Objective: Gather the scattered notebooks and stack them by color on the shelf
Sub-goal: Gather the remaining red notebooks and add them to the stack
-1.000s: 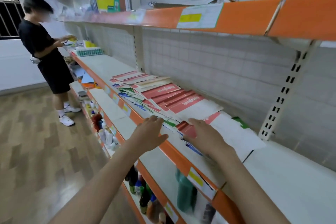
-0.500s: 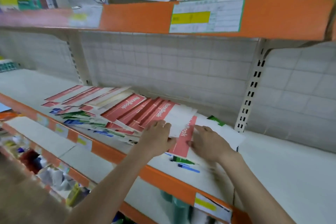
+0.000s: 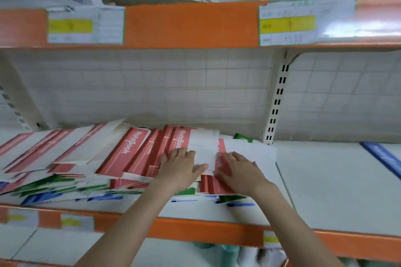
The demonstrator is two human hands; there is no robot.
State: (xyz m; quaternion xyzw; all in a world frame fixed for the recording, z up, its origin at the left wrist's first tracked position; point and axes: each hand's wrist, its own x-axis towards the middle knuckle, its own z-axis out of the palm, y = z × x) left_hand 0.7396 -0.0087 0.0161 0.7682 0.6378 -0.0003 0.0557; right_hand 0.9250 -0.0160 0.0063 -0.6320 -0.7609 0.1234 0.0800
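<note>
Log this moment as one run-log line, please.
stage: gathering | left hand: flat on red notebooks | right hand: flat on red notebook | shelf: colors unsorted | blue notebook: apart, right

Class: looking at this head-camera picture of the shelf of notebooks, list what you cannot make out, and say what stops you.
- Price labels: print blurred, head view.
- Blue notebooks: covers hidden under the red notebooks.
- Left hand and right hand: fingertip grip unclear.
- Bottles below: cut off by shelf edge.
</note>
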